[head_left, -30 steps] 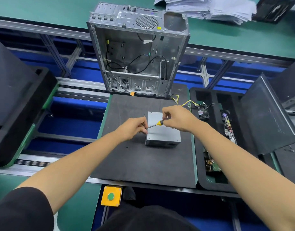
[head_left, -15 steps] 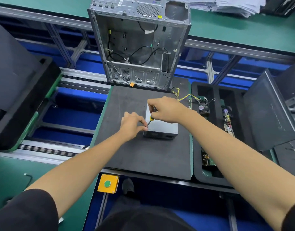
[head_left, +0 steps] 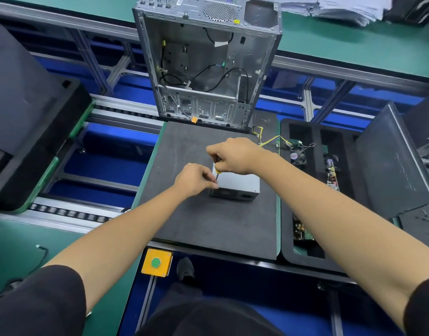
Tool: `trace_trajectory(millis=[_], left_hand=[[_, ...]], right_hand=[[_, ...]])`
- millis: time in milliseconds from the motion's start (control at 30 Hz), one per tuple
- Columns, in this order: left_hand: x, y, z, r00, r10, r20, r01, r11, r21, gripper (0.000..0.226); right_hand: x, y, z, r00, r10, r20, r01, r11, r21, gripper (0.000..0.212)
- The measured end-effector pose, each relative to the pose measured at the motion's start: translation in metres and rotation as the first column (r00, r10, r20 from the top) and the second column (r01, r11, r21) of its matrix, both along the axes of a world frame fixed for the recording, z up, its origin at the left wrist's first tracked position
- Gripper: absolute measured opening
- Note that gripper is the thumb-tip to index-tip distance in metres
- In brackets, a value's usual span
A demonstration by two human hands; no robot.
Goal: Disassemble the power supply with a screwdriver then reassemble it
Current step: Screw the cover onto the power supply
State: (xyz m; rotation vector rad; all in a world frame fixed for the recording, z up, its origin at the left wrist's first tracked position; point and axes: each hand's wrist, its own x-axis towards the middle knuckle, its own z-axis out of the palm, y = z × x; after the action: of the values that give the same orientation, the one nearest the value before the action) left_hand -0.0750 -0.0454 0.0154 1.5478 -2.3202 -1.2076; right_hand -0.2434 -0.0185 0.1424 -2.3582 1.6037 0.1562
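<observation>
Power supply: a grey rectangular metal power supply box (head_left: 240, 184) lies flat on the dark foam work mat (head_left: 208, 226), right of the mat's middle, its near face showing dark openings.
Screwdriver: a small screwdriver with a yellow-and-black handle (head_left: 216, 174) stands nearly upright at the box's near-left top corner — only a short part of handle and shaft shows below the fist.
Right hand: the right hand (head_left: 235, 155) is above the box's far-left part, fingers curled round the screwdriver handle in a closed grip.
Left hand: the left hand (head_left: 195, 179) is just left of the box, thumb and fingers bent in at the screwdriver shaft by the corner; whether they pinch the shaft or a screw cannot be told.
Cables: yellow and black wires (head_left: 272, 140) trail from behind the right hand toward the right.
Computer case: an open silver metal computer case (head_left: 208, 64) stands at the far edge of the mat, loose black cables inside.
Parts tray: a black foam tray (head_left: 287, 214) lies right of the mat — a small fan (head_left: 298, 156) and circuit boards sit in its compartments.
Button: a yellow box with a green button (head_left: 156, 262) is fixed below the mat's near edge.
Papers: a stack of white papers (head_left: 334, 6) lies far right on the green bench.
</observation>
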Motion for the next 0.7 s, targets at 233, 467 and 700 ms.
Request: trace_trajectory(millis=[233, 467, 700], left_hand=[[0.004, 0.004, -0.005, 0.999, 0.002, -0.033, -0.003, 1.0, -0.01, 0.013], [0.008, 0.008, -0.006, 0.999, -0.02, -0.034, 0.017, 0.995, -0.097, 0.012], [0.014, 0.011, -0.011, 0.992, -0.081, -0.1, 0.064, 0.985, -0.159, 0.012]], right_hand=[[0.004, -0.007, 0.001, 1.0, 0.013, -0.008, -0.013, 0.999, 0.031, 0.01], [0.012, -0.012, 0.0, 0.998, 0.029, -0.054, -0.027, 0.999, 0.037, 0.016], [0.012, -0.012, -0.002, 0.999, -0.043, -0.022, 0.044, 0.998, 0.048, 0.019]])
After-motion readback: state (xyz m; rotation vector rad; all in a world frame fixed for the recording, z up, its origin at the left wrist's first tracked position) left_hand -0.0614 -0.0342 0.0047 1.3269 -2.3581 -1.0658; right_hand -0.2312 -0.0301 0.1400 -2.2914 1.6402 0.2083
